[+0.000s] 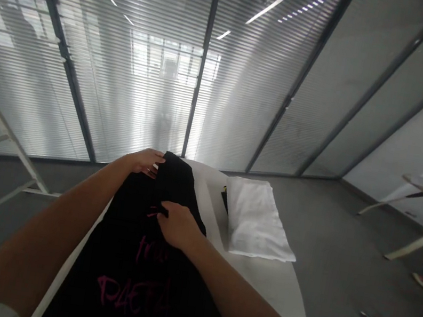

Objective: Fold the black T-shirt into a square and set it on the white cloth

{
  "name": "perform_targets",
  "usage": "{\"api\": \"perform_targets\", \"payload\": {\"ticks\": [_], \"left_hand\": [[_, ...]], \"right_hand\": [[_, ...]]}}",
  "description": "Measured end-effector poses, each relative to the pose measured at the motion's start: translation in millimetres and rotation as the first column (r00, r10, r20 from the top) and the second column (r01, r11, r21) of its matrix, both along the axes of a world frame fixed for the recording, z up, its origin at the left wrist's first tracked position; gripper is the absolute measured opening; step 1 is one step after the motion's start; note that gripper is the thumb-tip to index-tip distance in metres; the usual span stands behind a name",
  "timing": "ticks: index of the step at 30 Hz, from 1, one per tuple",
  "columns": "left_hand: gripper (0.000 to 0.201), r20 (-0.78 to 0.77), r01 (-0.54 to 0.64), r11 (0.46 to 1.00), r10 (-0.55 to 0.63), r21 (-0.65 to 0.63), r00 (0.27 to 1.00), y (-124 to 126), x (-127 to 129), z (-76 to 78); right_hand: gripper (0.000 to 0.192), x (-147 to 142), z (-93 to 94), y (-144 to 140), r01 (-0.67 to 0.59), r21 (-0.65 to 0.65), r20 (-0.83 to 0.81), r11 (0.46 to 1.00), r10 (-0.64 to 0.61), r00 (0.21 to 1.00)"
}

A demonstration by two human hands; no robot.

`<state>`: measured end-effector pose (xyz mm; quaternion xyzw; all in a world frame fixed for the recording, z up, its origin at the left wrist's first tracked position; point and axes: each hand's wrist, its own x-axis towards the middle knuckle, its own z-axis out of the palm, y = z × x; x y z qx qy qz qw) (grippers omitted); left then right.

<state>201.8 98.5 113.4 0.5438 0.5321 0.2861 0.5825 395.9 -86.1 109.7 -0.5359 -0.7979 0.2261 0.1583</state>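
Fingers (152,164) of the left hand (146,161) pinch the black shirt's (130,253) far edge while the right hand (178,224) presses flat, fingers together, on the white worktop (287,290).

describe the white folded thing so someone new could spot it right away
Start at the white table in front of the glass wall with blinds. To the right of the black garment under both hands lies a folded white cloth. It alone is white, plain and untouched.

Garment (136,270) spread on table (279,289); left hand (146,161) at far edge, right hand (177,224) on middle; folded cloth (256,220) lying to right.
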Motion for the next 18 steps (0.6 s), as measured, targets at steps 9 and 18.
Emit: {"api": "perform_targets", "payload": {"ticks": [9,18], "left_hand": [[0.040,-0.082,-0.172,0.985,0.171,-0.008,0.982,-4.2,-78.1,-23.4],[0.042,-0.082,-0.276,0.960,0.271,-0.053,0.959,4.0,-106.2,-72.5]], "right_hand": [[0.038,-93.4,-25.6,24.0,-0.066,-0.074,-0.042,0.995,0.063,0.997],[0.029,-118.3,-58.6,28.9,-0.050,-0.061,-0.075,0.997,0.045,0.996]]}}
